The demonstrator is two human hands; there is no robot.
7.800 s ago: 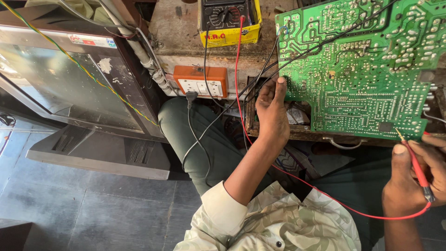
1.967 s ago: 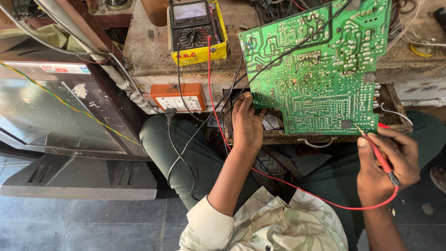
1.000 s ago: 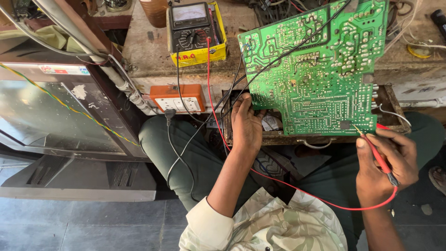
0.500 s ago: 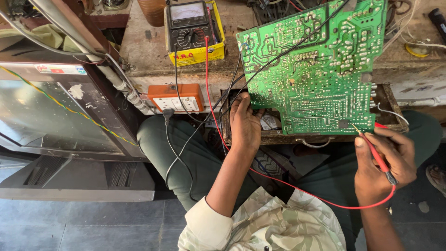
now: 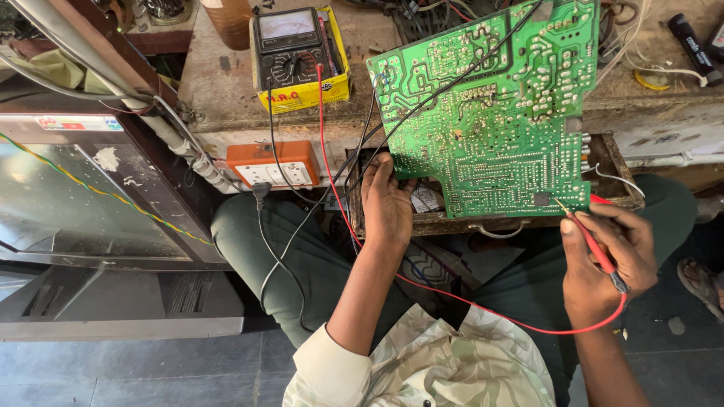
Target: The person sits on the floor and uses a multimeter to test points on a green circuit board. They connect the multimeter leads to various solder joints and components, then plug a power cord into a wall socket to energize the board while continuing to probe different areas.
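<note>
A large green circuit board (image 5: 490,113) stands tilted, solder side up, against the workbench edge. My left hand (image 5: 386,200) grips its lower left edge, with a black lead running up across the board from there. My right hand (image 5: 603,260) is shut on a red test probe (image 5: 592,241), whose metal tip touches the board's lower right corner. The probe's red wire (image 5: 483,309) loops across my lap up to an analogue multimeter (image 5: 290,45) lying in a yellow box on the bench.
An orange socket box (image 5: 271,164) hangs on the bench front with a black plug lead below it. An old television (image 5: 83,203) stands at the left. Tangled wires and a black marker (image 5: 690,38) lie on the bench at upper right. Grey tiled floor lies below.
The view has shifted slightly since the earlier frames. My hands keep the same hold, and the probe tip has stayed near the board's lower right corner.
</note>
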